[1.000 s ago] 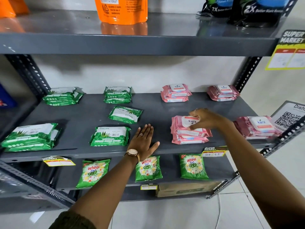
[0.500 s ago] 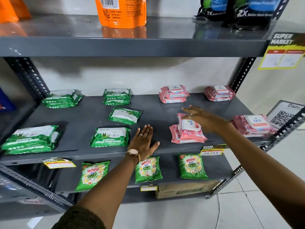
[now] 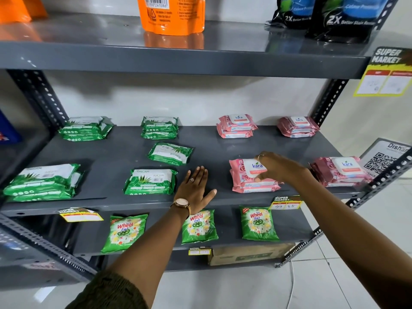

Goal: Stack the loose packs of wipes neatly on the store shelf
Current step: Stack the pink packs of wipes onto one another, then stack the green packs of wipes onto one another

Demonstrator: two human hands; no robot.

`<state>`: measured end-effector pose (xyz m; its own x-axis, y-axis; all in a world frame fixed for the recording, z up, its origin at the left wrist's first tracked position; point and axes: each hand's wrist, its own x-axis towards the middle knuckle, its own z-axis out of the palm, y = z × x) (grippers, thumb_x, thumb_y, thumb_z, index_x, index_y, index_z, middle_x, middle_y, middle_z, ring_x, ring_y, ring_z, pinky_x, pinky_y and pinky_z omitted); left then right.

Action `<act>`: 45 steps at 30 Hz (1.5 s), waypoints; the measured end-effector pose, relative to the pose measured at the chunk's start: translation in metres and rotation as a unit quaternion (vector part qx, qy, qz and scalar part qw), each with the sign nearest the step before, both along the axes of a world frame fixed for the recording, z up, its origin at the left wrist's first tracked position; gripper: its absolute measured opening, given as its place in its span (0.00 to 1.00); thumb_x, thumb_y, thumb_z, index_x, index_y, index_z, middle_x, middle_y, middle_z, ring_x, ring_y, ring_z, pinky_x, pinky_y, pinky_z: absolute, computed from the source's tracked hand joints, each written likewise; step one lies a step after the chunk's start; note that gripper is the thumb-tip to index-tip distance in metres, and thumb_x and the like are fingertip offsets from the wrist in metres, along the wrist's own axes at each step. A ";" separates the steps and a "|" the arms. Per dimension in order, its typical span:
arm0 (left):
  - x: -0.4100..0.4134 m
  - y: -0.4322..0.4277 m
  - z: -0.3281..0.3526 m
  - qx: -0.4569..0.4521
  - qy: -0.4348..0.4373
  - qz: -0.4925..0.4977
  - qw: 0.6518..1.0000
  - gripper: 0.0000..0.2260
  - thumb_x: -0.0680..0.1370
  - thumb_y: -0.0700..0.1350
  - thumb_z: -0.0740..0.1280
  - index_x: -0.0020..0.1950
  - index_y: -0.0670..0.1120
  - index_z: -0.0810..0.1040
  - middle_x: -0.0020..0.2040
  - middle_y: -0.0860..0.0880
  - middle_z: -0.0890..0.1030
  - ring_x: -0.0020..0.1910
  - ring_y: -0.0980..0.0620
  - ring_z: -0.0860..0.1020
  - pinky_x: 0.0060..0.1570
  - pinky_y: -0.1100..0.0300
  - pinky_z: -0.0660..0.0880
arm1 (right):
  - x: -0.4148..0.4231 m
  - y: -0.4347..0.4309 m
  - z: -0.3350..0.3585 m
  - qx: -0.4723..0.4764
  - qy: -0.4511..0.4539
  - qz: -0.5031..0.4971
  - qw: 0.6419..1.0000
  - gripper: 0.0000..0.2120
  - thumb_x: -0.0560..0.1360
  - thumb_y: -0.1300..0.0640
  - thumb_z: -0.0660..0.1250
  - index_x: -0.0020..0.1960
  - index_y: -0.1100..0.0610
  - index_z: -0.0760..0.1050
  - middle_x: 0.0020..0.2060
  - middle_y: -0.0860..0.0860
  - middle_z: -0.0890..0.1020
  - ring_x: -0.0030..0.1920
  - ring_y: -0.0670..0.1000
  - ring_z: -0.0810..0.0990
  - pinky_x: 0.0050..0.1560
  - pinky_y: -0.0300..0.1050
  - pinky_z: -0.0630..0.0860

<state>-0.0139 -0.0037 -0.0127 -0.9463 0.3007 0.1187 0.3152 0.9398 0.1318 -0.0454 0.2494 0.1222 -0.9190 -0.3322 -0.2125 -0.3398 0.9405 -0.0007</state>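
Observation:
On the grey middle shelf [image 3: 124, 157] lie green and pink packs of wipes. My right hand [image 3: 276, 167] rests on the top pink pack [image 3: 243, 172] of a front stack, fingers on its right side and thumb at its front edge. My left hand [image 3: 196, 189] lies flat and open on the bare shelf near the front edge. A loose green pack [image 3: 170, 153] lies askew mid-shelf, and a single green pack [image 3: 150, 181] sits in front of it. Green stacks [image 3: 42, 182] [image 3: 85, 129] [image 3: 159, 128] and pink stacks [image 3: 236, 126] [image 3: 297, 127] [image 3: 341, 172] fill the rest.
Green detergent pouches [image 3: 124, 233] stand on the lower shelf beside a cardboard box [image 3: 247, 255]. An orange pouch [image 3: 171, 14] and dark pouches [image 3: 334, 16] sit on the upper shelf. Perforated uprights frame both sides; price tags [image 3: 286, 202] hang on the front edge.
My right hand turned the top pink pack around and laid it flat on the front stack, its label now facing me. My left hand stayed still.

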 end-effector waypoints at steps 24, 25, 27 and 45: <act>-0.042 -0.059 0.068 0.078 0.014 -0.048 0.996 0.28 0.77 0.46 0.61 0.75 0.44 0.57 0.77 0.45 0.60 0.76 0.47 0.57 0.73 0.57 0.56 | 0.056 -0.109 -0.043 -0.242 0.076 0.029 0.967 0.26 0.81 0.48 0.54 0.75 0.58 0.58 0.75 0.56 0.63 0.77 0.53 0.55 0.75 0.51 0.57; -0.053 -0.068 0.075 0.071 -0.003 -0.027 0.997 0.29 0.76 0.45 0.62 0.75 0.44 0.56 0.77 0.46 0.59 0.76 0.48 0.56 0.73 0.57 0.55 | 0.055 -0.124 -0.057 -0.222 0.051 0.034 0.973 0.27 0.81 0.47 0.53 0.76 0.59 0.56 0.76 0.56 0.59 0.78 0.53 0.52 0.76 0.50 0.53; -0.074 -0.085 0.082 0.031 -0.055 0.000 0.998 0.33 0.74 0.43 0.64 0.76 0.44 0.53 0.78 0.46 0.55 0.77 0.49 0.53 0.74 0.57 0.52 | 0.048 -0.144 -0.083 -0.176 0.007 0.022 0.984 0.31 0.81 0.44 0.50 0.77 0.60 0.49 0.78 0.56 0.50 0.78 0.54 0.44 0.78 0.50 0.44; -0.076 -0.124 0.147 -0.087 -0.170 -0.002 0.982 0.33 0.61 0.51 0.78 0.63 0.46 0.72 0.54 0.48 0.78 0.51 0.46 0.77 0.43 0.60 0.74 | 0.038 -0.155 -0.136 -0.120 0.054 -0.019 0.991 0.33 0.80 0.40 0.42 0.76 0.59 0.37 0.78 0.54 0.41 0.77 0.52 0.37 0.77 0.51 0.34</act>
